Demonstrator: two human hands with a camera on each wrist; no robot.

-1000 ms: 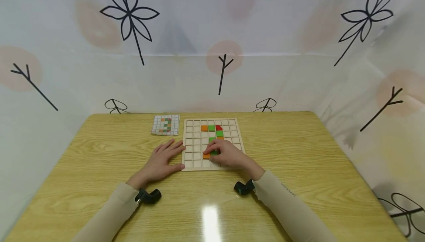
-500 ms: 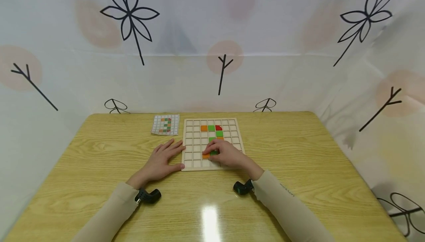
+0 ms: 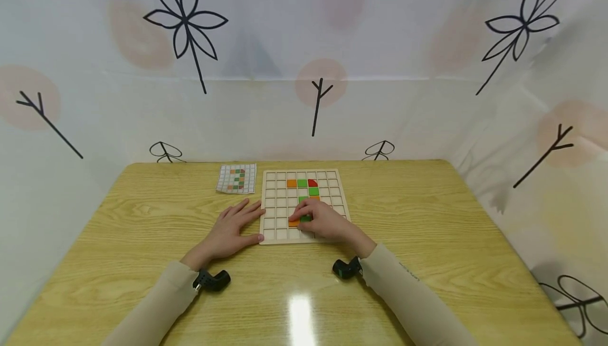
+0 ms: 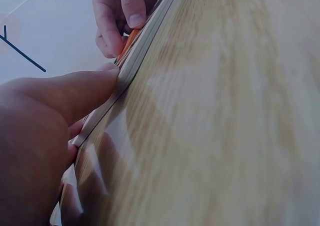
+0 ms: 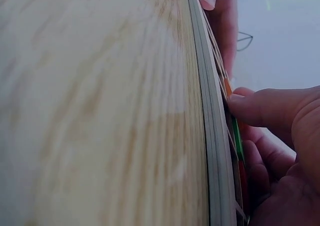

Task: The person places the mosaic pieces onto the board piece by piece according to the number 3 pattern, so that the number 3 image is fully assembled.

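A square wooden grid board lies on the table with colored tiles in its cells. My left hand lies spread at the board's left edge, its thumb touching the lower left corner. My right hand reaches over the lower middle of the board and pinches an orange tile between thumb and fingers. In the left wrist view this orange tile shows between the fingertips. Beside it sits a green tile, partly under the hand. In the right wrist view a red piece shows beyond the green one.
Higher on the board sit an orange square, a green square, a red rounded piece and another green square. A paper pattern card lies left of the board. A patterned cloth hangs behind the table.
My right hand and the orange tile under its fingers have shifted very slightly left. The left hand and the board stay where they were.
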